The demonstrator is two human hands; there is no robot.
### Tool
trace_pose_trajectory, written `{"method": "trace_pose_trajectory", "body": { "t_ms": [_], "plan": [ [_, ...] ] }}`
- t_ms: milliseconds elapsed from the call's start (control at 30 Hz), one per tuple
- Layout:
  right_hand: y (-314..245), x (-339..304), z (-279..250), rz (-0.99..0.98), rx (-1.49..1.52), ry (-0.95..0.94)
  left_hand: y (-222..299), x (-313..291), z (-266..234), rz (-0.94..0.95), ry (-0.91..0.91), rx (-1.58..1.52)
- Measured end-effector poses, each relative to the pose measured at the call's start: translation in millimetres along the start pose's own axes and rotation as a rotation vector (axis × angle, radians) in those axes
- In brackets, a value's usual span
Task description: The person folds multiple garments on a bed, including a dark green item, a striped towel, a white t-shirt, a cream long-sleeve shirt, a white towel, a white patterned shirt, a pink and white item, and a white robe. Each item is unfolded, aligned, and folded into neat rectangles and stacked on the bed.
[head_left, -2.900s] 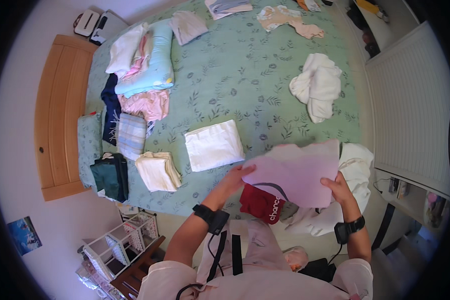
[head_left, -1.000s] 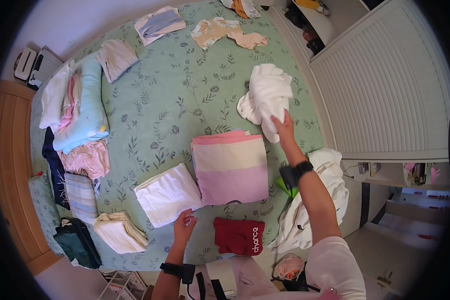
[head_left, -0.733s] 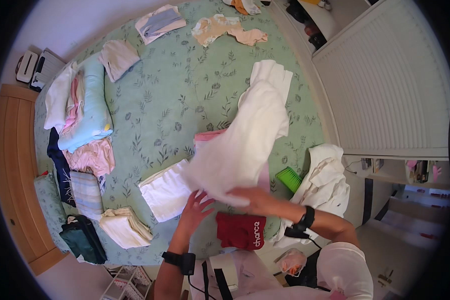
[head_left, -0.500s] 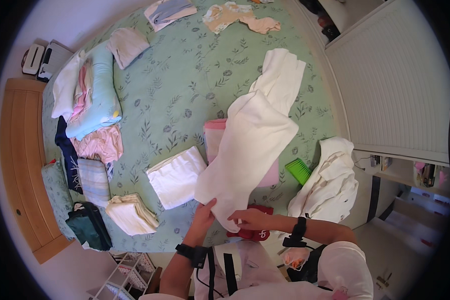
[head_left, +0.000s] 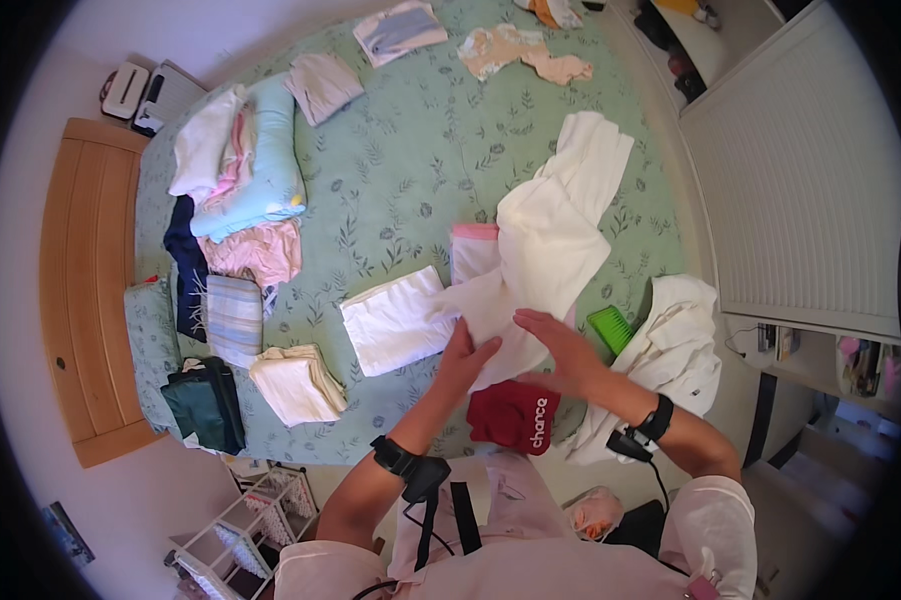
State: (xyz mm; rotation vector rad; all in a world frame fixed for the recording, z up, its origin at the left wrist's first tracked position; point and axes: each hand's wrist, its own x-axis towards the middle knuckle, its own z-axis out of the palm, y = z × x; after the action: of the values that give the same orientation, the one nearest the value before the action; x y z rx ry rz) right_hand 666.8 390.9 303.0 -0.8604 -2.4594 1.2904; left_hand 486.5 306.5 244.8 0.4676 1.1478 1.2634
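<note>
A long white garment lies crumpled across the bed, its narrower far end stretching away to the right. Its near end is bunched between my hands. My left hand rests at the left of this end, thumb apart from the fingers. From the right, my right hand reaches over the cloth with fingers stretched out, slightly blurred. Partly hidden beneath the garment is a pink-edged cloth. A folded white cloth sits left of my left hand. Just below my right hand lies a dark red cloth item with white lettering.
A green comb-like object lies beside a crumpled white garment at the right. Folded cream cloths, a dark green garment and a light blue bedding pile line the left side. Small garments lie at the far edge.
The garment's near end has been drawn up away from the bed's front edge, showing more of the red item. My right hand has spread its fingers. The whole view has shifted.
</note>
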Motion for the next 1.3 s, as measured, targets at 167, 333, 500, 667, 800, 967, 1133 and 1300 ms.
{"method": "trace_pose_trajectory", "body": {
  "t_ms": [167, 333, 500, 667, 800, 967, 1133, 1300],
  "plan": [
    [-23, -13, 9, 0.303, 0.297, 0.314, 48, -9, 63, -0.259, -0.184, -0.003],
    [-17, -12, -36, 0.372, 0.309, 0.352, 82, -9, 76, 0.576, -0.223, 0.966],
    [-83, -19, -101, -0.015, 0.023, 0.316, 126, -17, 102, 0.977, 0.131, 1.223],
    [-170, -49, -187, -0.271, -0.487, 0.358, 243, -17, 100, 0.742, 0.004, 1.285],
    [-243, -61, -235, -0.229, -0.683, 0.463, 326, -69, 115, 1.495, -0.211, 1.567],
    [-375, -85, -284, -0.413, -0.988, 0.596, 427, -172, 133, 1.661, -0.208, 1.661],
    [-536, -151, -297, -0.341, -1.454, 0.744, 547, -336, 129, 2.095, 0.022, 1.764],
    [-632, -212, -256, -0.228, -1.394, 0.825, 594, -494, 101, 2.222, 0.409, 1.956]
  ]
}}
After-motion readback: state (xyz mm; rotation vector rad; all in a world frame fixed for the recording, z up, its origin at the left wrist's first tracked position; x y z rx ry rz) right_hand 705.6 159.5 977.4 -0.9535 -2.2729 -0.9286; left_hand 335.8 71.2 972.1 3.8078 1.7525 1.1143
